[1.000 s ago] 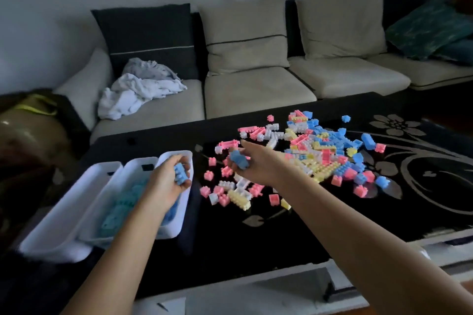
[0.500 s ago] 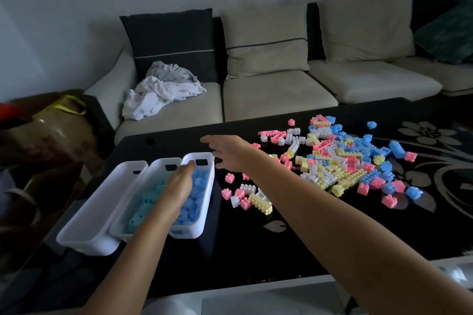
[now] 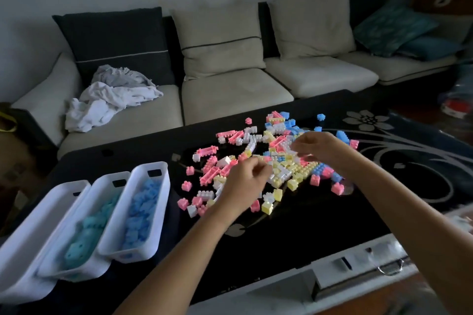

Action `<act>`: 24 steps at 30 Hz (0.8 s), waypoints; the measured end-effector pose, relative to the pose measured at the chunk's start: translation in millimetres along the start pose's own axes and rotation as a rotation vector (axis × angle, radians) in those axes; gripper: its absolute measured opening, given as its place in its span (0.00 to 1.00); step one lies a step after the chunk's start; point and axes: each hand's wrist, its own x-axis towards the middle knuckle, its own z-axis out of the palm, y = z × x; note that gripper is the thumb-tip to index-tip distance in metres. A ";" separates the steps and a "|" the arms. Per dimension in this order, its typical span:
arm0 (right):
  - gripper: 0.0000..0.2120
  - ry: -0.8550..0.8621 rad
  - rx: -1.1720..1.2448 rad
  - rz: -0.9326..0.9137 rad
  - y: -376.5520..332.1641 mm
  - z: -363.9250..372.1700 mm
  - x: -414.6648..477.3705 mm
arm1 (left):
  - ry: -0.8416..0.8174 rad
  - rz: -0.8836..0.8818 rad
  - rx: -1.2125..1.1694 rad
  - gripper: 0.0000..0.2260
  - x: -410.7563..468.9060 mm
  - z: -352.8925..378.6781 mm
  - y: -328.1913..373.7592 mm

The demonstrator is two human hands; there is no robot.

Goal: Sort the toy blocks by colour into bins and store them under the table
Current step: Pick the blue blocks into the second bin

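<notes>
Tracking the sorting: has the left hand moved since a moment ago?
Yes: the left hand went right, out of the blue-block bin and over the loose block pile.

A home living room: a long sofa (image 3: 230,89) with 3 back cushions (image 3: 217,38), crumpled laundry (image 3: 112,100) on its seat, and a glossy black worktop (image 3: 384,174).

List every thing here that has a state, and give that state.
Left bin: no blocks seen inside.
Middle bin: partly filled with teal blocks.
Right bin: partly filled with blue blocks.
Block pile: unsorted, spread on the table.
Left hand: curled over the pile; grip unclear.
Right hand: curled over the pile; grip unclear.
</notes>
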 end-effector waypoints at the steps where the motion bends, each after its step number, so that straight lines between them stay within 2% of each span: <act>1: 0.02 0.047 -0.037 0.024 15.0 -14.2 -0.2 | -0.036 0.026 0.014 0.05 6.7 12.2 0.7; 3: 0.08 0.158 -0.170 0.048 41.1 -37.4 -4.8 | -0.108 0.082 0.049 0.06 20.0 37.3 3.0; 6: 0.10 0.298 -0.335 0.108 74.5 -56.3 -15.8 | -0.175 0.168 0.130 0.09 36.5 72.2 4.3; 9: 0.15 0.281 -0.484 0.159 98.8 -61.7 -17.3 | -0.255 0.220 0.230 0.12 45.7 98.0 3.3; 13: 0.25 0.229 -0.512 0.198 108.3 -56.8 -17.9 | -0.306 0.281 0.408 0.14 53.1 118.2 -4.8; 20: 0.21 0.322 -0.747 -0.001 109.7 -31.4 -20.7 | -0.163 0.297 0.499 0.11 64.0 117.8 -6.6; 22: 0.21 0.296 -0.787 -0.014 108.1 -23.6 -20.8 | -0.148 0.249 0.471 0.11 73.4 116.0 -4.2; 24: 0.22 0.249 -0.835 -0.026 108.5 -19.1 -19.3 | -0.184 0.206 0.474 0.15 84.8 116.9 -0.2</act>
